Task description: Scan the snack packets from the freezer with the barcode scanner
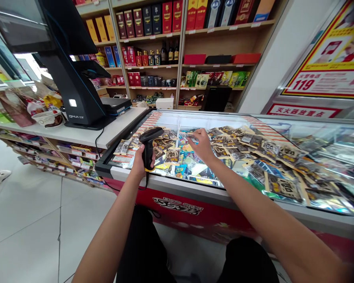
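Freezer top [194, 119], scanner [148, 147] in left hand [139, 162], right hand [201, 145] over scattered packets [230, 141]

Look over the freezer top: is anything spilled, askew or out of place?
Yes, the packets look untidy: they lie loose at mixed angles, many overlapping, across the glass top of the freezer, on both sides of the right hand. No spill or damage stands out.

1. The head camera looks from the person's head, facing forward and down over the red-fronted chest freezer [218, 214].
2. Its range is near: knees [247, 259] at the bottom edge, left hand [139, 163] and right hand [203, 147] mid-frame, display shelves [153, 37] farther back.
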Available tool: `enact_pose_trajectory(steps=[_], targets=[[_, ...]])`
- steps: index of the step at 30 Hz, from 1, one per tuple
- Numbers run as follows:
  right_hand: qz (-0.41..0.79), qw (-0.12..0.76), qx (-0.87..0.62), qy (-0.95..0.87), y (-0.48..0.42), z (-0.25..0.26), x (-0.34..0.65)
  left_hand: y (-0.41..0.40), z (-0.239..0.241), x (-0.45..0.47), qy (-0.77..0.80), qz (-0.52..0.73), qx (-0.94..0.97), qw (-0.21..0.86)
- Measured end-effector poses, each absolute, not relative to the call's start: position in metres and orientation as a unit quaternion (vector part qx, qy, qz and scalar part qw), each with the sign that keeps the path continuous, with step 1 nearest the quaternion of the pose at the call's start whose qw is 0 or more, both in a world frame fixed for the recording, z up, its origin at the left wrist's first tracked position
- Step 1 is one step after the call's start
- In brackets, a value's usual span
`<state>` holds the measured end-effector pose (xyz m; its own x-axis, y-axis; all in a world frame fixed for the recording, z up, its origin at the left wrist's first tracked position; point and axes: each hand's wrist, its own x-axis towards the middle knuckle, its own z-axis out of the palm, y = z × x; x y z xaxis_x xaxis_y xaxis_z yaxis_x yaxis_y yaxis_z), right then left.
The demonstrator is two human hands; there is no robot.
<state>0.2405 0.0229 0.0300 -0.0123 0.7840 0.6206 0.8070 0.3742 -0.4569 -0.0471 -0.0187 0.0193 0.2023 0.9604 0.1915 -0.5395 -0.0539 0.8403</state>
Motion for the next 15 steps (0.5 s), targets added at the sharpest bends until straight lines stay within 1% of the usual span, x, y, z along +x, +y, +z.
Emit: enact_pose_trajectory(steps=[3,9,15], targets=[[-0.037,0.409,-0.538,-0.736,0.037,0.039,0.236,-0.018,0.023,-0.046,0.240,0.614,0.402,0.635],[-0.015,0.388,-0.482,-0.786,0.074,0.062,0.194,-0.016,0.027,-0.045,0.247,0.621,0.390,0.634],[0.051,0.261,-0.499,-0.825,0.098,0.069,0.159,-0.014,0.023,-0.047,0.253,0.607,0.387,0.646]])
